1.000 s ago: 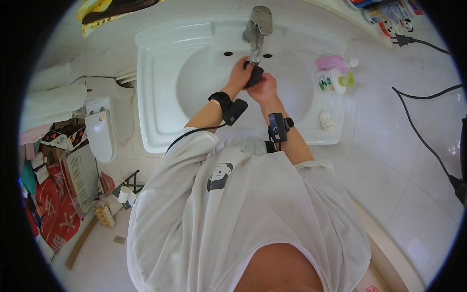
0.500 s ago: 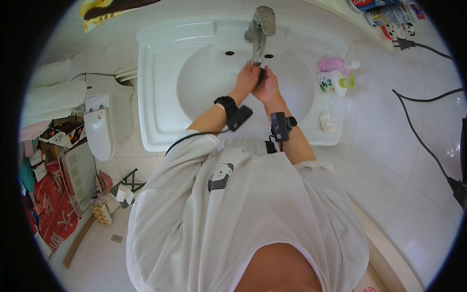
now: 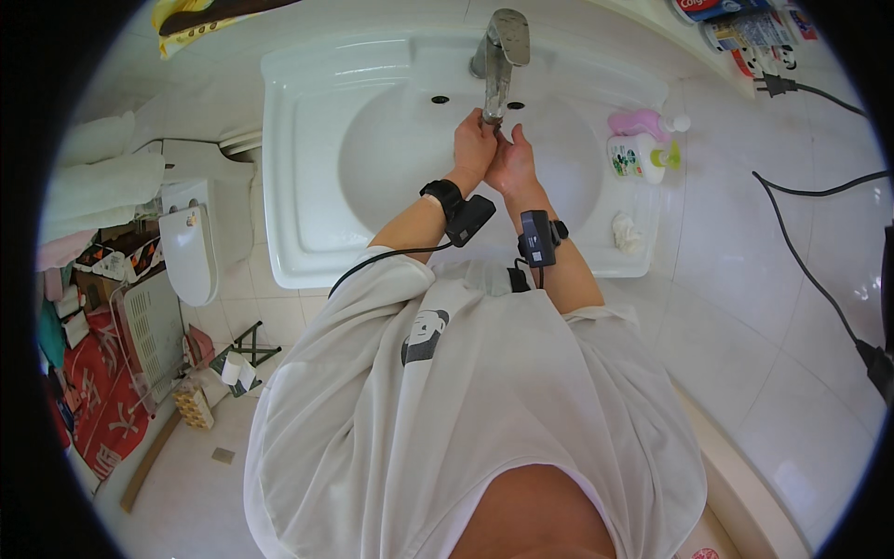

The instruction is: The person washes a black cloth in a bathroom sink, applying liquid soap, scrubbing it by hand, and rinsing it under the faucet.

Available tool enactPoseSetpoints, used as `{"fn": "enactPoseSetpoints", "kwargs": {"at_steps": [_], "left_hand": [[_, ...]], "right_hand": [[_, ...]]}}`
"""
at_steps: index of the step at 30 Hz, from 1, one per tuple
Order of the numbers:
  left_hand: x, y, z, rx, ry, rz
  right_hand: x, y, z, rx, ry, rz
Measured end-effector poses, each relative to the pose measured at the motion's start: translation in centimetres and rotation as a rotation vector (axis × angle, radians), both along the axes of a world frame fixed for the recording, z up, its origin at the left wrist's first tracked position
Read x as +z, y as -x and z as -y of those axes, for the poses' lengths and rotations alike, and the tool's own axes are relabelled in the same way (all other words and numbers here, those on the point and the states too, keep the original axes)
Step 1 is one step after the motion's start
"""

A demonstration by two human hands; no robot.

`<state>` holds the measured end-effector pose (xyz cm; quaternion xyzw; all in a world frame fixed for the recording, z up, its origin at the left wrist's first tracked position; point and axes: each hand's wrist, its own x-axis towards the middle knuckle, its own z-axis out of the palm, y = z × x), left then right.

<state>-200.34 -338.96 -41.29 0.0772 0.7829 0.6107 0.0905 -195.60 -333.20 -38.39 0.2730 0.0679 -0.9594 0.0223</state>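
Note:
Both hands are close together over the basin of a white sink [image 3: 391, 172], right under the spout of a metal faucet [image 3: 500, 65]. My left hand [image 3: 474, 147] shows its back, with the fingers curled in toward the other hand. Beside it, my right hand [image 3: 512, 164] is cupped, its thumb raised and its fingers bent inward. The fingertips meet below the spout, where they are largely hidden. Whatever lies between them is too covered to name. Each wrist wears a black strap with a small black box, the left one [image 3: 468, 220] trailing a cable.
On the sink's right rim lie a pink pump bottle [image 3: 638, 123], a white bottle with a green pump [image 3: 641, 158] and crumpled tissue [image 3: 627, 233]. A toilet [image 3: 191, 252] stands to the left. Black cables [image 3: 792, 233] run along the right side.
A dark thing seen between my hands is now mostly hidden. My left hand has turned slightly and its wrist box has shifted right and up. Both hands stay under the spout.

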Motion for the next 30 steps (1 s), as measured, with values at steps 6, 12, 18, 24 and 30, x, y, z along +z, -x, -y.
{"fn": "enactPoseSetpoints", "kwargs": {"at_steps": [6, 12, 18, 24, 30], "left_hand": [[0.6, 0.7, -0.5, -0.001, 0.118, 0.141], [2.1, 2.0, 0.7, -0.193, -0.265, 0.482], [1.1, 4.2, 3.5, -0.379, -0.178, 0.379], [0.7, 4.7, 3.8, -0.316, 0.14, -0.318], [1.0, 5.3, 4.2, -0.213, 0.247, 0.027]], "right_hand": [[-0.4, -0.1, -0.3, 0.069, -0.081, -0.018], [-1.3, 0.1, -2.7, 0.047, -0.324, 0.008], [-0.1, 0.6, -2.3, 0.211, -1.005, 0.189], [-2.2, 1.3, -3.8, 0.348, -1.728, 0.249], [-1.3, 0.9, -2.6, 0.234, -2.035, 0.274]]}}
